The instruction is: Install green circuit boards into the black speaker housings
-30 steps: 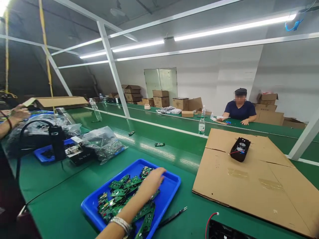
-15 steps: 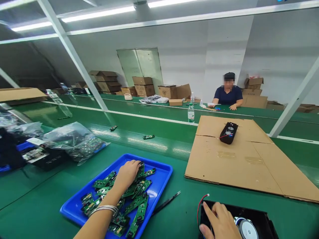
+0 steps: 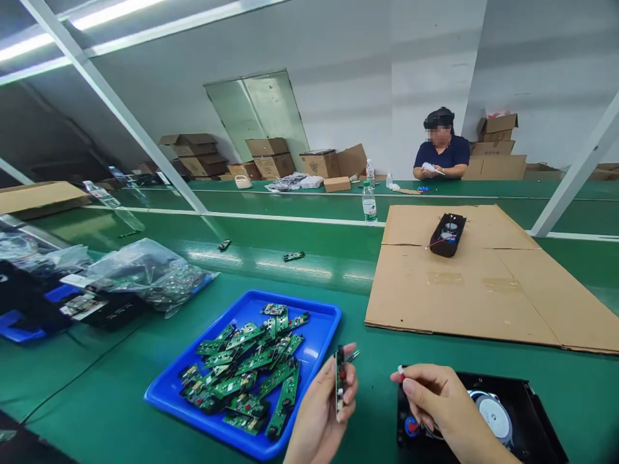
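Note:
Held upright in my left hand [image 3: 322, 406] is a narrow green circuit board [image 3: 339, 383], its component side facing right. My right hand [image 3: 438, 403] pinches a small white wire connector [image 3: 401, 370] between thumb and fingertip. Below that hand lies a black speaker housing [image 3: 529, 412] with a round silver speaker [image 3: 494, 417] in it; the hand covers part of it. Left of my left hand, a blue tray [image 3: 333, 316] holds a heap of green circuit boards [image 3: 251, 364]. The tweezers [image 3: 354, 355] show only their tips behind my left fingers.
A cardboard sheet [image 3: 464, 303] lies at right, bearing another black speaker housing [image 3: 447, 235]. A water bottle [image 3: 369, 203] stands behind it. Bags of parts [image 3: 149, 274] are at left, and two loose boards [image 3: 293, 256] lie ahead. Across the benches, a person [image 3: 442, 148] sits handling something white.
My left hand has come out of the tray with a circuit board and moved right. My right hand has lifted off the housing's edge and taken hold of the wire connector.

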Available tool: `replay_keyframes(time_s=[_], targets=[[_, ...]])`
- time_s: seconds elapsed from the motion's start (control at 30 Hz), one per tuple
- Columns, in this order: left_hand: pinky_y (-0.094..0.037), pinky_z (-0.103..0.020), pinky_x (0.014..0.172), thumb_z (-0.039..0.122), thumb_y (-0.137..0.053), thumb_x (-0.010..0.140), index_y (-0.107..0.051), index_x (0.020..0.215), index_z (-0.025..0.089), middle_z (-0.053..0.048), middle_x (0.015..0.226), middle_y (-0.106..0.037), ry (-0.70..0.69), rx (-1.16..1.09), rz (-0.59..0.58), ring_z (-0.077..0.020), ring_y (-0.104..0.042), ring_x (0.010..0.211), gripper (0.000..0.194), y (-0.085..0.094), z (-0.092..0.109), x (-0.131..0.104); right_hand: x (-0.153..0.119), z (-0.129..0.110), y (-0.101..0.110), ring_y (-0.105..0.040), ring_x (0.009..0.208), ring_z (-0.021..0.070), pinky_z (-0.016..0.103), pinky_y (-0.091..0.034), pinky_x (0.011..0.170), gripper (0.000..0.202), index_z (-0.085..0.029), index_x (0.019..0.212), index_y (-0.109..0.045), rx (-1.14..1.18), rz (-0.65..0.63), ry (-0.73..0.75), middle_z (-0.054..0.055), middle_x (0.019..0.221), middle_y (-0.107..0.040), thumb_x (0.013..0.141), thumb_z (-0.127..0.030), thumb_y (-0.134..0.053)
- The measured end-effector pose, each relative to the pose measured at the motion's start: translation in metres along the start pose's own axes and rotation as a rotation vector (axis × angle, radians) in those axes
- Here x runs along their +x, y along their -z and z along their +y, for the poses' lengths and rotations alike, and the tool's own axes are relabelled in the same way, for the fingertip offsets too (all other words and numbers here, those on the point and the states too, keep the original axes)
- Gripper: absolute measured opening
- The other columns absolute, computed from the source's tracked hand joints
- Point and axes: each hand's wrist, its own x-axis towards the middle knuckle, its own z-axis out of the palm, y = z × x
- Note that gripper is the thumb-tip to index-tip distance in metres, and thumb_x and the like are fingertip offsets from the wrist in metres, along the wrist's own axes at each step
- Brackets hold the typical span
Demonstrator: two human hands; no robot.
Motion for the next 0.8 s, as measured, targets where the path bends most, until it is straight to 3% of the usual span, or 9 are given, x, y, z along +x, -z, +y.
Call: replay_keyframes(time_s=[0.07,0.13,0.23,0.33,0.4,0.5,0.8], targets=[[-0.024,-0.009,0.031,0.045,-0.075,0.060,-0.064,0.093,0.012,0.005,0.057,-0.045,0.150,-0.109,-0.078,-0.0015,-0.034,0.042,0.048,-0.010,-0.009,-0.008,-0.005,-0.006,0.003,-0.046,0.052,0.0090,0.020,-0.034,0.046,0.029,-0.016,0.073,-0.066,-0.320,-0.008,0.112,0.001,0.062,-0.053,0.080,-0.041,-0.052],[-0.023,-0.008,0.031,0.044,-0.074,0.062,-0.066,0.095,0.012,0.004,0.059,-0.045,0.192,-0.135,-0.126,-0.0008,-0.033,0.043,0.047,-0.016,-0.014,-0.014,-0.010,-0.008,0.002,-0.047,0.056,0.0094,0.019,-0.032,0.048,0.024,-0.018,0.071,-0.066,-0.601,-0.019,0.278,0.001,0.062,-0.051,0.083,-0.027,-0.047],[-0.029,-0.011,0.034,0.039,-0.071,0.066,-0.064,0.101,0.014,0.003,0.062,-0.047,0.108,0.000,-0.145,-0.0024,-0.038,0.044,0.043,-0.021,-0.017,-0.023,-0.015,-0.005,-0.004,-0.045,0.052,0.0093,0.020,-0.031,0.048,0.029,-0.017,0.068,-0.061,-0.866,0.051,0.603,0.000,0.058,-0.049,0.084,-0.015,-0.038],[-0.041,-0.018,0.044,0.044,-0.066,0.071,-0.061,0.108,0.016,-0.001,0.069,-0.055,-0.030,0.205,-0.077,-0.0090,-0.049,0.053,0.047,-0.022,-0.020,-0.028,-0.016,0.000,-0.010,-0.041,0.052,0.0108,0.023,-0.030,0.050,0.035,-0.016,0.064,-0.055,-1.024,0.203,0.829,0.001,0.057,-0.047,0.088,-0.012,-0.031],[-0.043,-0.020,0.048,0.047,-0.062,0.073,-0.058,0.111,0.015,-0.002,0.069,-0.059,-0.056,0.333,-0.042,-0.0111,-0.051,0.055,0.050,-0.021,-0.021,-0.030,-0.016,0.002,-0.013,-0.038,0.052,0.0115,0.024,-0.027,0.050,0.036,-0.016,0.064,-0.054,-1.097,0.251,0.876,0.001,0.056,-0.045,0.090,-0.012,-0.030],[-0.041,-0.021,0.043,0.054,-0.056,0.074,-0.055,0.113,0.012,0.000,0.054,-0.059,0.029,0.494,-0.093,-0.0109,-0.048,0.043,0.057,-0.020,-0.020,-0.033,-0.015,0.000,-0.014,-0.034,0.052,0.0128,0.026,-0.024,0.050,0.037,-0.015,0.062,-0.053,-1.183,0.254,0.936,0.001,0.055,-0.043,0.090,-0.013,-0.030],[-0.033,-0.018,0.035,0.057,-0.054,0.073,-0.062,0.093,0.010,0.002,0.037,-0.054,0.085,0.664,-0.093,-0.0096,-0.044,0.032,0.052,-0.028,-0.015,-0.037,-0.020,-0.010,-0.015,-0.031,0.055,0.0151,0.029,-0.021,0.053,0.043,-0.012,0.062,-0.055,-1.290,0.112,1.021,0.005,0.059,-0.045,0.088,-0.006,-0.021]])
